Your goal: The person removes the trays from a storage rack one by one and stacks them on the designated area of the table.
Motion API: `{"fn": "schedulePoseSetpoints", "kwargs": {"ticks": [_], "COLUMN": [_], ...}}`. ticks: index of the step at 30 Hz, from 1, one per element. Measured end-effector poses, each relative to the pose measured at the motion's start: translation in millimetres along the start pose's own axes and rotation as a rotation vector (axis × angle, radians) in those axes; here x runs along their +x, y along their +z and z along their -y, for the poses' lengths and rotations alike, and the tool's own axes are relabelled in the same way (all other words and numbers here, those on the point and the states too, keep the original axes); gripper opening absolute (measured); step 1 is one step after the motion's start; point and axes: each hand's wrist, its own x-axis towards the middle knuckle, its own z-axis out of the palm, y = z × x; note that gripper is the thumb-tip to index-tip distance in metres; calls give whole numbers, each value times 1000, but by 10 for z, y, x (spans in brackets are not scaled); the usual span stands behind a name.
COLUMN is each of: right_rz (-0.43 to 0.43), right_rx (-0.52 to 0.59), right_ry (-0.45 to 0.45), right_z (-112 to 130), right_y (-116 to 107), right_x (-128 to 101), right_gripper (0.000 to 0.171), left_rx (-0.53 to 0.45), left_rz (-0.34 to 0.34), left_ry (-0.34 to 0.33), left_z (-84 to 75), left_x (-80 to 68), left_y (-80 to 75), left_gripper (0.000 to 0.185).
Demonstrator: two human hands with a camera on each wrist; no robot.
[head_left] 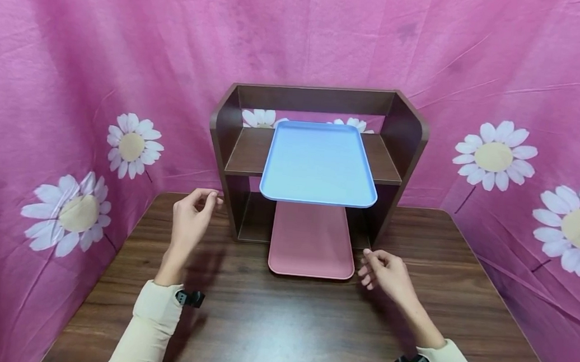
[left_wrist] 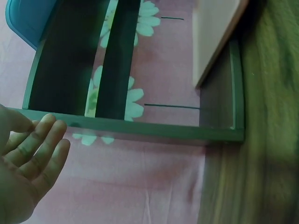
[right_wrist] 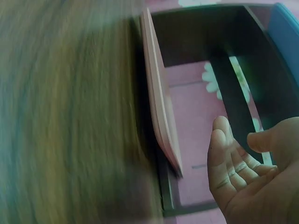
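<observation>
neither hand holds anything. the left hand (head_left: 191,219) hangs raised above the table (head_left: 280,326), just left of the shelf unit (head_left: 316,160), its fingers loosely curled with thumb and forefinger near each other but pinching nothing; the left wrist view shows those fingers (left_wrist: 39,144) relaxed and bare. the right hand (head_left: 386,274) hovers low over the table at the near right corner of the pink tray (head_left: 312,241), fingers slack and slightly bent, apart from the tray's edge as far as the head view shows; the right wrist view shows an empty palm (right_wrist: 252,182) beside that tray's rim (right_wrist: 161,116).

the pink tray lies on the table, its far part under the shelf unit's lower opening and its near part sticking out toward the person. the blue tray (head_left: 318,163) sits on the upper shelf, its near edge overhanging the shelf front, straight above the pink one.

the risk i see lies in that overhang: a hand rising carelessly near the shelf front could knock the blue tray's near edge and tip it down onto the pink tray. lifting the pink tray steeply could also strike the shelf above it.
</observation>
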Motion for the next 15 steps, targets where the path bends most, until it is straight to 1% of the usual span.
{"fn": "schedulePoseSetpoints", "kwargs": {"ticks": [5,10,12,15], "right_rz": [34,97,123,151], "right_rx": [74,148,177,194], "right_ry": [25,52,58,75], "right_z": [-12,-32,-38,-60], "right_y": [192,366,422,494], "right_x": [4,-13,-26,-45], "right_gripper": [50,38,35,32], "left_rx": [-48,-58,-57,-73], "left_rz": [-28,-65,-78,-89], "left_ry": [-13,-37,-43,-54], "left_z": [-47,-80,-99,-136], "left_x": [87,157,185,231], "left_y": [63,86,90,99], "left_gripper": [14,11,13,22]}}
